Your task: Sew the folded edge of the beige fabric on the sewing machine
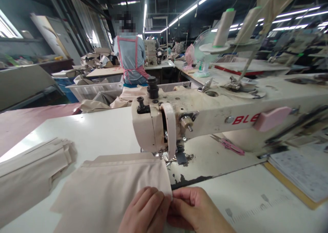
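A beige fabric piece [110,181] lies flat on the white table, its far right corner at the needle area of the sewing machine [153,123]. Over the near right part of this cloth rests my left hand [147,209], fingers curled together at its edge. Right beside it, my right hand [192,207] pinches the same right edge between thumb and forefinger. The two hands nearly touch. The machine's presser foot is partly hidden behind the white guard. A stack of beige fabric pieces [33,175] lies to the left.
Pink-handled scissors [232,147] lie behind the needle on the machine bed. A clipboard with paper [302,171] is at the right. Thread cones [224,28] stand above the machine. Beyond the table, a person in a pink apron [132,58] sits near a white bin [94,91].
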Available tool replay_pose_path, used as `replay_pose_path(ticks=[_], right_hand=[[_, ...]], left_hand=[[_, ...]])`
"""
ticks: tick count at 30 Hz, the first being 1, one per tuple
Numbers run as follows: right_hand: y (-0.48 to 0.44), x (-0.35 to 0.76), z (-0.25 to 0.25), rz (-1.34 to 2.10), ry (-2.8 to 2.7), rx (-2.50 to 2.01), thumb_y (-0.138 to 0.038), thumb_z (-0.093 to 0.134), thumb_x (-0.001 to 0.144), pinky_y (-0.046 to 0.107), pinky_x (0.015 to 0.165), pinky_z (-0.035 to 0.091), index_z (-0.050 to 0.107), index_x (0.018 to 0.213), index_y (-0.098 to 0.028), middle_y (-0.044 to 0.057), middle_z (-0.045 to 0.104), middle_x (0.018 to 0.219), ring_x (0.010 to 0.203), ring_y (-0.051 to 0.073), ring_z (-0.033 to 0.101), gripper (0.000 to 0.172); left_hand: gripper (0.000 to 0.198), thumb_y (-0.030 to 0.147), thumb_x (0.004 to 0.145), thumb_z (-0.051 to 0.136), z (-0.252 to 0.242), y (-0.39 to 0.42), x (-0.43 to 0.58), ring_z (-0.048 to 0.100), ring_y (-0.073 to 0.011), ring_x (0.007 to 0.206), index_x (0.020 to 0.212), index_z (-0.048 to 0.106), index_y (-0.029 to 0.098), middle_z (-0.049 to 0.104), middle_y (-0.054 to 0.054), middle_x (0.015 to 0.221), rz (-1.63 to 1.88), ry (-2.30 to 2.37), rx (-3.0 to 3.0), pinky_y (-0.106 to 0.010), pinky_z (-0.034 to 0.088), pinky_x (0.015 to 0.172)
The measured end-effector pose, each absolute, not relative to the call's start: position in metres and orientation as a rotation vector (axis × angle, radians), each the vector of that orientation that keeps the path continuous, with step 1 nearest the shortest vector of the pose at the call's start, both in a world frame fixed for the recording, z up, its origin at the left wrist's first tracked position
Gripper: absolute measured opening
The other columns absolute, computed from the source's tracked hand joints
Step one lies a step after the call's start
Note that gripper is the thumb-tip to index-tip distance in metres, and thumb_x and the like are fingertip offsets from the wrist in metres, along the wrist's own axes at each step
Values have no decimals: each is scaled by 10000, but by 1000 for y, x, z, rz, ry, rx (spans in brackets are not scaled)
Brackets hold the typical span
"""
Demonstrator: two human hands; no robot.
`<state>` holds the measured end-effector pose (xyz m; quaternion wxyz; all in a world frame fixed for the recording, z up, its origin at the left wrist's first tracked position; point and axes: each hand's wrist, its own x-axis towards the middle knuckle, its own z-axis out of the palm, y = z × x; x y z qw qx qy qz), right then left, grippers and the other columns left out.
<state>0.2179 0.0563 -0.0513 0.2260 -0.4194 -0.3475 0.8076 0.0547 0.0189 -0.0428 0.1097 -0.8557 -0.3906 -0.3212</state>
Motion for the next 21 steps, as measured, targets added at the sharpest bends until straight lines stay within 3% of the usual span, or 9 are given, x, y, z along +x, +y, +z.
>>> replay_pose_path(ticks=[5, 8, 10, 13, 16, 18, 21], right_hand=[[55, 217, -45, 2279, -821, -1099, -312, 780, 597, 190, 687, 465, 701, 642, -131, -13, 570, 630, 635, 98, 530, 202], [52, 219, -44, 2307, -749, -1078, -270, 738, 596, 181, 752, 475, 705, 693, -129, 7, 624, 676, 713, 114, 592, 175], [50, 225, -49, 2252, -935, -1135, -290, 707, 652, 206, 714, 508, 689, 778, -129, 29, 651, 690, 701, 140, 628, 206], [54, 236, -58, 1582, -1661, -1125, -219, 609, 799, 263, 672, 551, 638, 979, -164, 84, 676, 886, 777, 192, 656, 190], [67, 243, -62, 685, -2240, -650, -111, 493, 925, 338, 935, 505, 623, 1097, -186, 107, 644, 1113, 1053, 220, 593, 229], [77, 241, -60, 473, -2409, -401, -144, 409, 991, 321, 954, 494, 650, 1038, -154, 102, 682, 1007, 1036, 211, 600, 246], [86, 233, -58, 380, -2492, -307, -190, 295, 1031, 268, 822, 541, 667, 944, -132, 91, 690, 829, 865, 190, 648, 386]], left_hand=[[175, 39, 926, 473, -46, 20, 55, 597, -153, 641, 903, 634, 103, 649, -40, 722, -998, -1175, -2454, -268, 520, 643], [217, 53, 955, 428, -45, 21, 54, 609, -142, 674, 916, 633, 113, 665, -28, 751, -994, -1185, -2477, -237, 523, 667], [253, 85, 985, 380, -45, 18, 54, 602, -136, 668, 931, 624, 126, 665, -26, 753, -962, -1221, -2503, -216, 514, 635], [280, 137, 1013, 328, -46, 14, 55, 587, -153, 672, 959, 603, 135, 663, -44, 763, -982, -1213, -2492, -236, 507, 634], [272, 170, 1017, 317, -44, 15, 50, 570, -161, 674, 930, 573, 143, 646, -51, 759, -1019, -1261, -2623, -245, 504, 635], [208, 174, 999, 365, -39, 23, 42, 572, -172, 720, 952, 566, 156, 636, -54, 807, -987, -1433, -2691, -264, 506, 662], [202, 140, 947, 460, -35, 42, 26, 571, -225, 933, 1119, 561, 172, 633, -74, 1025, -794, -1651, -2679, -359, 507, 827]])
